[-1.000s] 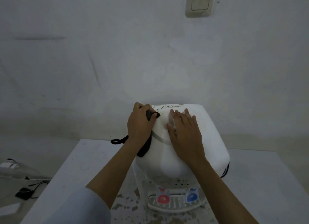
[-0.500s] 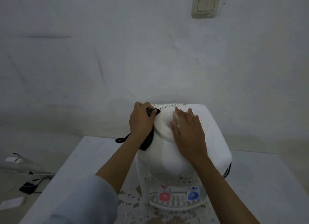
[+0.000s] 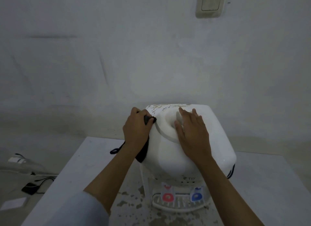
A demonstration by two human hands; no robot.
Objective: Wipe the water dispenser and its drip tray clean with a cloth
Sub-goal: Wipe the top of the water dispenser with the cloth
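A white water dispenser (image 3: 190, 151) is seen from above on a pale table (image 3: 70, 180), set toward the table's far edge and close to the grey wall (image 3: 117, 57). A dark cloth (image 3: 143, 152) is gripped in the left hand (image 3: 137, 129), whose fingers are curled round it against the upper left side of the dispenser; a loop of the cloth (image 3: 114, 150) hangs out over the table to the left. The right hand (image 3: 193, 134) is laid flat on the dispenser's top, fingers straight and slightly spread, touching the round recess (image 3: 168, 124) there. At the dispenser's foot, near the table's near edge, the slotted drip tray (image 3: 178, 204) is shown beneath a red tap (image 3: 167, 194) and a blue tap (image 3: 196, 194). The tabletop around the tray is marked with flaked patches (image 3: 133, 204). Bare table surface is visible to the left and to the right of the dispenser. Beyond the table's left edge, a black device with a cable (image 3: 30, 188) lies on the floor. A switch plate (image 3: 210, 3) is fixed high on the wall.
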